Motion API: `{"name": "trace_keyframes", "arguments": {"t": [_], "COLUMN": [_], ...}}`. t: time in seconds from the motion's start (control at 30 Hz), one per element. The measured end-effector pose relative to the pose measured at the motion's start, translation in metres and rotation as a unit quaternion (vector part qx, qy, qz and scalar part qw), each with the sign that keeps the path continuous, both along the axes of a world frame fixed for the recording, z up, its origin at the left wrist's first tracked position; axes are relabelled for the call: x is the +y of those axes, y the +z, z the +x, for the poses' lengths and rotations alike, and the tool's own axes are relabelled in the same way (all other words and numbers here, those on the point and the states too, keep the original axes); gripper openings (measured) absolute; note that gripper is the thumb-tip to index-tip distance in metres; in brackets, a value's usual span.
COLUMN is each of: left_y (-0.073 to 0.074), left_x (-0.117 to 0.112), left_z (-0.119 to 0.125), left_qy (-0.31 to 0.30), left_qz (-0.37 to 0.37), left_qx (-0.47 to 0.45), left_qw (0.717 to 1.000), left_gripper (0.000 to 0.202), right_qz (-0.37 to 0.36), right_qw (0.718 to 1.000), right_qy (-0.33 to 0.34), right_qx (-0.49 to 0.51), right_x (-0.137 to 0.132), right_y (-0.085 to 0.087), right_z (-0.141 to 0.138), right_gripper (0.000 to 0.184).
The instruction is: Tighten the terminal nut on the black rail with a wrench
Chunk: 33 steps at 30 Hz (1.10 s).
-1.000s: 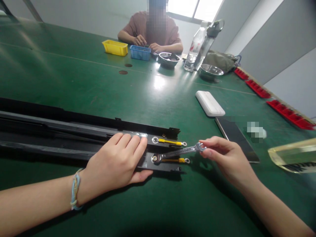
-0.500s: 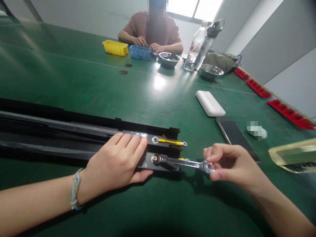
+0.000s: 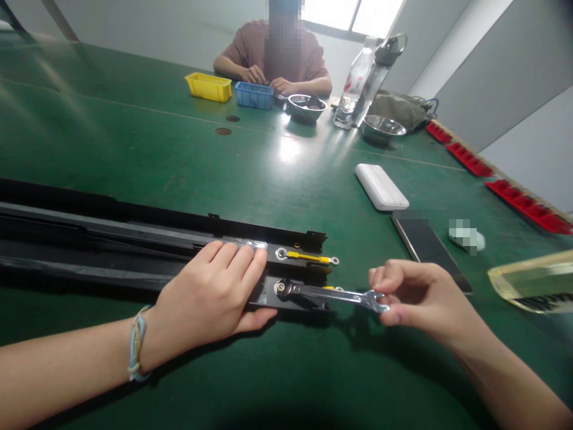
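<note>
Green desk (image 3: 147, 149) stretched across the frame below a pale wall. At lower left, black rails (image 3: 147, 216) ran off the left edge, their far ends cut off. Over them, left of centre, the left hand (image 3: 215, 289) had its fingers closed on the nearer rail, hiding a stretch of it. Just right of centre, a wrench (image 3: 335, 294) sat with its ring end around a bolt (image 3: 280, 288), covering most of the lower yellow cable (image 3: 329, 288). Further right, the right hand (image 3: 423, 295) pinched its open end between fingers and thumb. Pixelation obscured a whitish object (image 3: 466, 237); the frame cropped a yellow-edged package (image 3: 528, 283).
</note>
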<state>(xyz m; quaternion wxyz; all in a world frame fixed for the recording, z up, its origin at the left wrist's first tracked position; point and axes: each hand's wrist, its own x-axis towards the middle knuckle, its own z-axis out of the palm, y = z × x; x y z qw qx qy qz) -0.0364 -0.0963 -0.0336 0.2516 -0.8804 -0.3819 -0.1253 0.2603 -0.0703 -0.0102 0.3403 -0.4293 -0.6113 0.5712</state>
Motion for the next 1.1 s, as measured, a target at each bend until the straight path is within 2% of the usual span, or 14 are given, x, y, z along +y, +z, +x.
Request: {"name": "trace_keyframes", "arguments": {"t": [0.23, 0.5, 0.77, 0.93, 1.1], "left_y": [0.0, -0.001, 0.004, 0.006, 0.007], "left_x": [-0.001, 0.001, -0.003, -0.003, 0.0], "left_z": [-0.001, 0.002, 0.004, 0.002, 0.001], "left_qy": [0.0, -0.005, -0.001, -0.002, -0.002], "left_qz": [-0.003, 0.002, -0.006, -0.003, -0.003], "left_qx": [-0.004, 0.0, -0.013, -0.015, -0.005], "left_qw": [1.0, 1.0, 1.0, 1.0, 1.0], "left_gripper": [0.058, 0.059, 0.058, 0.058, 0.059], "right_qz": [0.019, 0.014, 0.037, 0.054, 0.102], "right_qw": [0.993, 0.989, 0.996, 0.998, 0.994], "right_qy": [-0.111, -0.146, -0.085, -0.017, 0.028], "right_qx": [-0.036, -0.026, -0.011, 0.009, 0.011], "right_x": [0.007, 0.01, 0.006, 0.0, -0.005], "right_y": [-0.006, -0.018, -0.002, 0.001, 0.003], "right_z": [-0.004, -0.002, 0.0, 0.0, -0.002], "right_gripper": [0.024, 0.025, 0.026, 0.025, 0.027]}}
